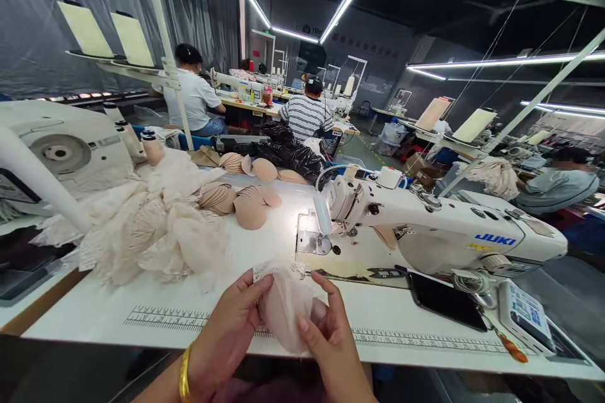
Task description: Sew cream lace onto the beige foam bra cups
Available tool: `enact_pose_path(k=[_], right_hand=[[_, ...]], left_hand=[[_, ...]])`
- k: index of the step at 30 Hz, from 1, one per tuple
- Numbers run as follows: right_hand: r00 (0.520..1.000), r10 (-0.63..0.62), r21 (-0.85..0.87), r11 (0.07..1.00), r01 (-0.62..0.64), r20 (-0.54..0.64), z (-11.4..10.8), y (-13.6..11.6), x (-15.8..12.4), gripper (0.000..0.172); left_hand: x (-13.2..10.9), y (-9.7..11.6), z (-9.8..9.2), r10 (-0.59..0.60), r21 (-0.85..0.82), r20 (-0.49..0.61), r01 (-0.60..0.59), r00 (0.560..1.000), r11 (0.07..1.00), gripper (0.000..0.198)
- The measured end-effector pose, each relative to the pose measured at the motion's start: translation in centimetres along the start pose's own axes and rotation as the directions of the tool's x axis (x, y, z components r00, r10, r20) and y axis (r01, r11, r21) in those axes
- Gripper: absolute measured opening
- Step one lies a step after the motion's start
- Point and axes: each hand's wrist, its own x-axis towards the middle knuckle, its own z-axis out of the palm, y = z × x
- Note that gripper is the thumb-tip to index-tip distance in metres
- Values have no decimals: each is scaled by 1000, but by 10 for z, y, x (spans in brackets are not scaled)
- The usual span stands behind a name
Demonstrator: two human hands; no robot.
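Observation:
Between both hands is a pale, sheer lace-edged bra cup piece (286,312), held over the front of the sewing table. My left hand (239,312) pinches its left edge between thumb and fingers. On the other side, my right hand (331,330) grips the lower right part with the thumb in front, its index finger stretched up along the top edge. Just behind the hands is the needle area of a white JUKI sewing machine (425,214), under a bright lamp. To the left lies a heap of cream lace fabric (146,227), beside beige foam cups (250,208).
A black phone (447,301) and a white boxy device (525,315) lie at the right. Printed rulers (425,339) run along the table front. Thread cones (132,38) stand upper left, and several co-workers sit at machines beyond.

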Motion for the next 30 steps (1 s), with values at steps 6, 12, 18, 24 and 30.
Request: enact_pose_path(k=[6, 12, 18, 24, 30], right_hand=[[998, -62, -45, 997, 61, -33, -11, 2, 11, 77], [981, -79, 22, 996, 84, -180, -11, 3, 11, 75], [977, -92, -20, 996, 90, -191, -14, 2, 8, 70], [998, -43, -86, 995, 46, 38, -22, -1, 8, 54], [999, 37, -22, 999, -38, -38, -23, -7, 16, 59]], left_hand=[[-3, -10, 5, -68, -86, 89, 76, 994, 993, 24], [-1, -11, 7, 13, -39, 28, -12, 1000, 999, 30], [1, -14, 5, -171, -210, 92, 187, 981, 960, 24], [-5, -12, 16, -138, -65, 207, 154, 969, 986, 36], [-2, -17, 13, -187, -146, 227, 223, 956, 964, 28]])
